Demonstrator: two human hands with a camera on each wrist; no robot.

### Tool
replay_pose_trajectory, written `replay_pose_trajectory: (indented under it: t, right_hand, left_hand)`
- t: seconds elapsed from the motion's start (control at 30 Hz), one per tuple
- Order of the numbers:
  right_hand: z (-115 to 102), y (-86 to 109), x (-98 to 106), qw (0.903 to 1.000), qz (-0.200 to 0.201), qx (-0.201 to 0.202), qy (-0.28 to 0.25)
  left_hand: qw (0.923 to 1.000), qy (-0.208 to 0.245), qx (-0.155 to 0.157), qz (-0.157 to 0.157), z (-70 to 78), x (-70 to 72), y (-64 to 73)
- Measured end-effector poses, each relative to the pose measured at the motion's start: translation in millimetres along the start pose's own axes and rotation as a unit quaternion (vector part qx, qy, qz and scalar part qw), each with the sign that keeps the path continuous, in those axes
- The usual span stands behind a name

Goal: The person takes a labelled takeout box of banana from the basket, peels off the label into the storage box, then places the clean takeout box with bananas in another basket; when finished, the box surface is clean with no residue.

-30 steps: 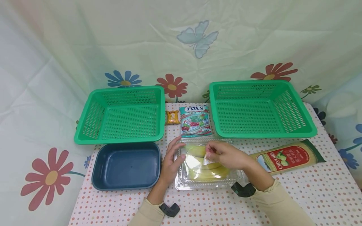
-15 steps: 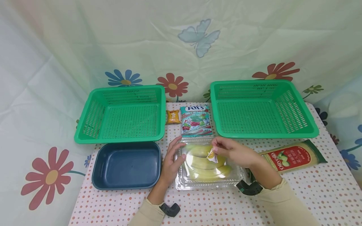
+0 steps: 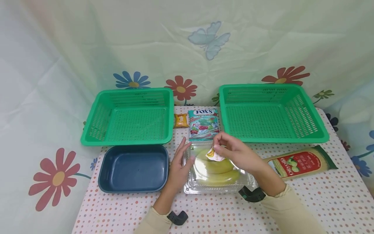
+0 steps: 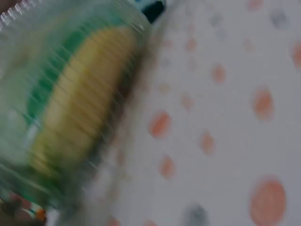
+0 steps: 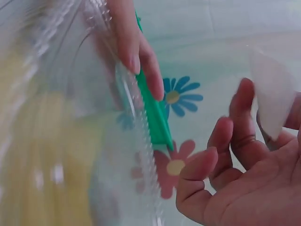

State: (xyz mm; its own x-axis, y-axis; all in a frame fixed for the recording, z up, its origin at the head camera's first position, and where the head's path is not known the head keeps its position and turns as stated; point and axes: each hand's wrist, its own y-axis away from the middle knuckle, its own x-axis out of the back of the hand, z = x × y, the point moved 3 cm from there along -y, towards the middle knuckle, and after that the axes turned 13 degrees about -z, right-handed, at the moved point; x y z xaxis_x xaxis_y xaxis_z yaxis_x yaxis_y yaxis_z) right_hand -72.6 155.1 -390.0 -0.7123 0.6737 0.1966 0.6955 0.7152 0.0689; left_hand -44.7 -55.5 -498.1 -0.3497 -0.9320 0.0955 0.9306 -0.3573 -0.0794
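A clear plastic clamshell box (image 3: 191, 188) with bananas (image 3: 220, 178) inside sits on the table in front of me. Between thumb and index finger, my right hand (image 3: 238, 156) pinches a small sticker (image 3: 215, 155) printed with a banana picture. The right wrist view shows the sticker's pale side (image 5: 273, 89), held apart from the lid. My left hand (image 3: 178, 169) is at the box's left side with its fingers extended; whether it touches the lid, I cannot tell. Blurred in the left wrist view, a banana (image 4: 84, 89) shows through the box wall.
Two green baskets (image 3: 127, 143) (image 3: 274, 140) stand at the back left and right. A dark blue tub (image 3: 132, 188) lies left of the box. Behind it are a small yellow packet (image 3: 181, 120) and a FOX'S candy bag (image 3: 204, 125). An Olivoilà pack (image 3: 302, 162) lies at right.
My right hand, pinching the sticker, moved right over the lid, then back left and farther away from me. The sticker's printed face has turned into view. The left hand has shifted slightly.
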Motion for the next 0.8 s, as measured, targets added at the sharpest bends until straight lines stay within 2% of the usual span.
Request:
replay_pose_trajectory:
  t: [0.13, 0.2, 0.27, 0.37, 0.43, 0.47, 0.53, 0.6, 0.67, 0.7, 0.77, 0.8]
  right_hand:
    - [-15.3, -18.0, -10.4, 0.9998, 0.005, 0.009, 0.018]
    - [-22.5, -28.6, -16.7, 0.9999, -0.003, 0.004, 0.015]
    - [-30.2, -40.6, -24.4, 0.9999, -0.016, -0.001, 0.007]
    - [-41.0, -61.9, -38.4, 0.9991, -0.037, -0.008, 0.019]
    - [-48.0, -78.7, -50.1, 0.9976, -0.049, -0.011, 0.049]
    - [-50.9, -87.7, -56.8, 0.9962, -0.055, -0.014, 0.066]
    - [-55.1, -106.8, -71.9, 0.9928, -0.071, -0.017, 0.095]
    - [-58.1, -127.0, -89.1, 0.9885, -0.087, -0.021, 0.122]
    - [-58.4, -147.0, -107.6, 0.9834, -0.104, -0.026, 0.147]
    - [-58.1, -156.8, -117.2, 0.9807, -0.111, -0.028, 0.158]
    - [-54.7, -175.7, -135.6, 0.9746, -0.124, -0.032, 0.184]
    - [-51.7, -184.9, -144.3, 0.9713, -0.13, -0.035, 0.196]
  left_hand:
    - [0.9957, -0.071, 0.048, 0.035, 34.9, 4.3, 12.9]
    - [0.9929, -0.096, 0.05, 0.047, 57.1, 11.8, 23.8]
    - [0.9915, -0.111, 0.035, 0.059, 79.8, 25.7, 36.8]
    - [0.9882, -0.121, -0.007, 0.094, 106.6, 60.9, 57.9]
    - [0.9821, -0.133, -0.025, 0.132, 117.7, 94.2, 71.7]
    - [0.9777, -0.139, -0.024, 0.156, 121.4, 112.7, 78.5]
    - [0.9661, -0.156, -0.001, 0.206, 123.3, 151.8, 92.6]
    - [0.9524, -0.166, 0.055, 0.25, 117.5, 190.1, 106.4]
    - [0.9398, -0.175, 0.113, 0.271, 105.4, 222.4, 119.0]
    - [0.9366, -0.178, 0.137, 0.269, 97.4, 235.9, 124.3]
    - [0.9415, -0.168, 0.166, 0.24, 78.8, 257.7, 132.1]
    - [0.9477, -0.16, 0.169, 0.218, 69.4, 265.8, 134.6]
